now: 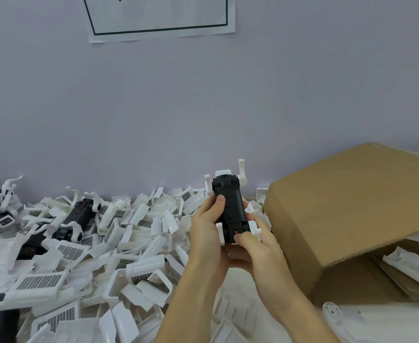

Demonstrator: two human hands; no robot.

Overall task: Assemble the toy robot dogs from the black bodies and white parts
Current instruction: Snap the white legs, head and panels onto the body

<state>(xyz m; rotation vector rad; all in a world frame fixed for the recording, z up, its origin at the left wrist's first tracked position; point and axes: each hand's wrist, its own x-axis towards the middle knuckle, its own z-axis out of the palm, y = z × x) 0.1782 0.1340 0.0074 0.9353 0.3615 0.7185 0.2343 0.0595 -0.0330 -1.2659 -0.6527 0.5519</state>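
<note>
We see the toy robot dog (230, 206) held up in mid-air, above the pile's right edge, its long axis running roughly vertical in view w/ a slight lean, far end toward the wall (203, 107). The black body is a blocky matte plastic bar w/ moulded panels; white legs stick out at both ends, two at the top incl. a tall curved one top right, two stubbier ones at the near end, beside a small red dot. It sits between both hands. The left hand (207, 231) wraps its left flank, thumb pressed across the mid body, fingers curled behind. The right hand (258, 243) grips the near end from the right, thumb tip lying just by the red dot. Both hands are clamped on the dog and close together, palms nearly meeting below it; whether they actually touch we can't tell. Left of the hands spreads a heap of white parts (129, 243): glossy shell pieces, some w/ perforated grid panels, many curved or boxy. Among them, left, lie other black bodies (77, 216) w/ white legs already on. Right of the hands stands a brown corrugated cardboard box (347, 209), tipped open, w/ more white pieces inside. A paper sign (159, 18) hangs on the pale wall.
</note>
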